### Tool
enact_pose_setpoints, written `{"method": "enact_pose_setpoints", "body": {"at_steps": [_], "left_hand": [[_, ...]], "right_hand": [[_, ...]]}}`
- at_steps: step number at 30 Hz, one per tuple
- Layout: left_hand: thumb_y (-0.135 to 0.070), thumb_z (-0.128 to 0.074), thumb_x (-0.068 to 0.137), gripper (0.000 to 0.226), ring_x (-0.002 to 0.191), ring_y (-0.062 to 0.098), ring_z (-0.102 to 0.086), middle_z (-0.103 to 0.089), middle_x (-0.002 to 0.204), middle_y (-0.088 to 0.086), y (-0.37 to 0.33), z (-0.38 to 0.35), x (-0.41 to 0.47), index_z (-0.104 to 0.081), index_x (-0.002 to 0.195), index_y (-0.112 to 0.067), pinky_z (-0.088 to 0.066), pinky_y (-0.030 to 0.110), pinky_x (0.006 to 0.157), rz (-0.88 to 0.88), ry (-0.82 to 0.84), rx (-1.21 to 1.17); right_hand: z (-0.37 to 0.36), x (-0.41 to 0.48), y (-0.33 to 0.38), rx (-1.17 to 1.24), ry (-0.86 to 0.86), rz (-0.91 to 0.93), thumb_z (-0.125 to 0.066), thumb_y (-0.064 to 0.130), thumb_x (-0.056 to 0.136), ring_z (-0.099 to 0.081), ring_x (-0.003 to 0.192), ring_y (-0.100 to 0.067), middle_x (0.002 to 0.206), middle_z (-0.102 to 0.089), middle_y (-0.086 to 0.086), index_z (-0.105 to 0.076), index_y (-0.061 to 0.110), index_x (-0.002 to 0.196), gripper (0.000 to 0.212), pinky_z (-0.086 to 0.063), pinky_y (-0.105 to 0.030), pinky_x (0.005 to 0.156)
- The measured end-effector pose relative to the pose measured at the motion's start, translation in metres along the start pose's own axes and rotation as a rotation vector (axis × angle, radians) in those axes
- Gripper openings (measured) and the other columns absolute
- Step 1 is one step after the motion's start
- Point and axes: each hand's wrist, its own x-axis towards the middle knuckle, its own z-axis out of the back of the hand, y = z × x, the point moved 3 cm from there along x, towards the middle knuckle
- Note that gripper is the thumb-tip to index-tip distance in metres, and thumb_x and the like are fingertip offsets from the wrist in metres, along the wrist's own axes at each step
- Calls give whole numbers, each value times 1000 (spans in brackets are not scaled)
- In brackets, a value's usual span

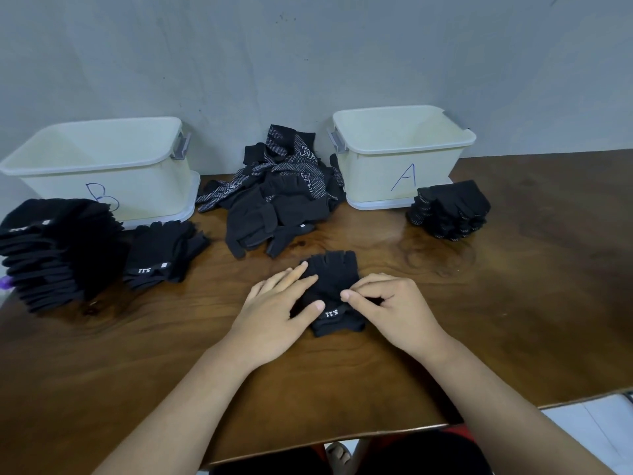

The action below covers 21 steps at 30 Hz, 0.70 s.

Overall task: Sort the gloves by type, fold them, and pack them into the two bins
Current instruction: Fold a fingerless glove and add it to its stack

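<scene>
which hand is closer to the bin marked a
Right. The right hand pinches the glove in front of and left of bin A; the left hand lies further left, pressing the same glove.

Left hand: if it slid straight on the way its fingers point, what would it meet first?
The left hand rests its fingers on the fingerless glove. Past that comes bare table, then probably the right edge of the unsorted glove pile beside bin A, though depth is unclear.
</scene>
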Motion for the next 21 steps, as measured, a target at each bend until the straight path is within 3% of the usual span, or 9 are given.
{"method": "enact_pose_setpoints", "body": {"at_steps": [3,5,8,10,12,15,21], "left_hand": [[-71,-33,104,66,158,-3,5,4,172,-30,2,-3,0,-20,164,-49,-2,34,131,-18,16,62],[-74,-31,102,69,159,-2,6,8,172,-29,2,-4,0,-16,165,-50,-3,37,131,-26,21,79],[-83,-25,98,77,159,1,7,11,172,-27,3,-6,1,-12,166,-49,-4,40,131,-34,31,115],[-86,-22,96,81,159,1,8,14,172,-26,3,-8,1,-8,166,-49,-3,40,132,-33,38,136],[-86,-21,95,82,159,1,11,16,172,-26,4,-8,1,-4,166,-48,-1,40,132,-32,40,150],[-87,-19,95,83,159,0,15,20,171,-26,3,-9,1,0,166,-47,3,38,132,-34,42,180],[-87,-14,94,86,159,1,17,20,171,-23,2,-10,0,3,167,-45,3,40,132,-40,37,213]], "right_hand": [[2,12,3,-74,60,-59,-81,33,93,-69,97,-1,98,-74,23,-84,37,94,5,-56,-28,86],[0,18,8,-308,128,32,-76,38,94,-61,104,-1,113,-67,25,-79,39,115,21,-51,-26,91],[-10,22,16,-587,274,328,-62,29,101,-45,132,-9,139,-55,19,-64,30,144,43,-38,-30,112],[-14,22,12,-601,400,351,-51,23,108,-35,148,-9,157,-46,14,-50,26,157,49,-23,-32,126],[-12,22,2,-598,507,281,-36,29,116,-14,160,-4,172,-26,14,-30,26,167,52,-8,-32,133],[-4,20,-13,-635,613,211,-18,49,116,14,158,7,175,1,23,-9,33,170,57,2,-36,133],[1,25,-22,-701,562,166,-22,64,110,23,156,6,174,18,22,1,36,170,69,1,-38,134]]}}
